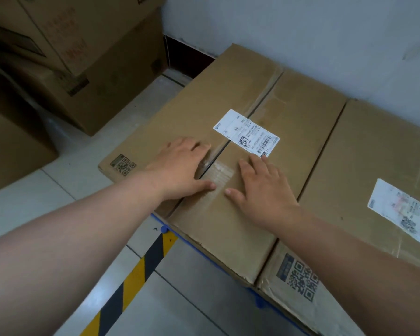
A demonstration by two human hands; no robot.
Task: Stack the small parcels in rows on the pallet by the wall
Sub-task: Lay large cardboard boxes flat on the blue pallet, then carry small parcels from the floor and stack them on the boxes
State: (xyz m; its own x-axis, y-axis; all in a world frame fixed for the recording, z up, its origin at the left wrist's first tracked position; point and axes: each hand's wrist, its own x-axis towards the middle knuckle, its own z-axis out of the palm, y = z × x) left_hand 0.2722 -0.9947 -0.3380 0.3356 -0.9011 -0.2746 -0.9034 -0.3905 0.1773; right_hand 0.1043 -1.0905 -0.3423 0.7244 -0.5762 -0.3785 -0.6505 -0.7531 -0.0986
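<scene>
Both hands lie flat with fingers straight, gripping nothing. The left hand (pixel 180 170) presses on one top flap of the labelled parcel (pixel 204 93) and the right hand (pixel 262 192) on the other, their thumbs almost meeting over the taped seam (pixel 218 173). At 1 o'clock from the hands sits a white shipping label (pixel 246 133).

The parcel lies flat on the blue pallet (pixel 165 229), whose edge peeks out at 6 o'clock. Its far end is close to the wall (pixel 301 32) at 12 o'clock. A second parcel (pixel 374 154) lies alongside at 3 o'clock, apparently touching.

The corrugated board looks stiff but worn, with creased corners and flaps slightly parted at the seam, so the top probably gives under pressure. Its weight cannot be judged. Taking it by the two long side edges, low down, seems safer than pulling on the flaps or tape.

Stacked cartons (pixel 95 69) stand on the floor at 10 o'clock, and striped hazard tape (pixel 141 270) runs at 7 o'clock.
</scene>
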